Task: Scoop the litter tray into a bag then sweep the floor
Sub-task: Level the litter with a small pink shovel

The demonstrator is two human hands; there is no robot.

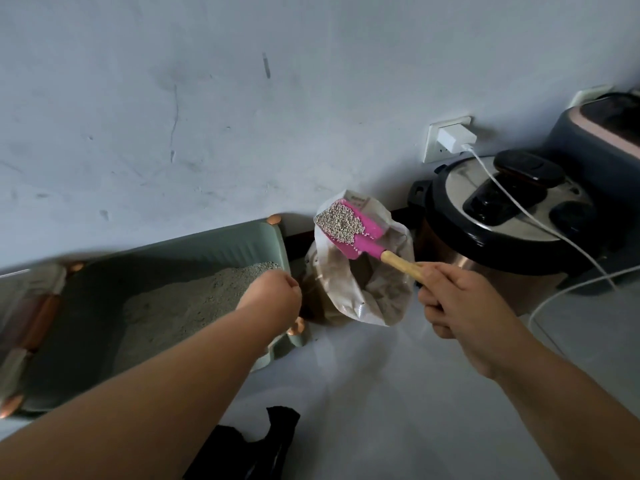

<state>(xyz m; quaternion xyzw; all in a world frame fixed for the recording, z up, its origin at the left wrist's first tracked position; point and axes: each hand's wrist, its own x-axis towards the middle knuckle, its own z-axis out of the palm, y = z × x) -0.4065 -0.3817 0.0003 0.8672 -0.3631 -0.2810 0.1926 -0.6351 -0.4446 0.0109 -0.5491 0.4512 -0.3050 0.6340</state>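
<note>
Carrying a heap of grey litter on the pink scoop (349, 232), right over the open mouth of the bag (360, 308), just right of the litter tray (221, 242). Pointing the loaded blade up and away-left, wooden handle trailing back down-right. Gripping that handle in the right hand (464, 303), fingers wrapped round it, nearer than the load. Reaching the left hand (277, 292) to the gap between tray and bag, fingers hidden, so cannot tell whether holding anything. Probably needing only a tip downward, no sideways travel. Pressure cooker (485, 209) close by on the right.
</note>
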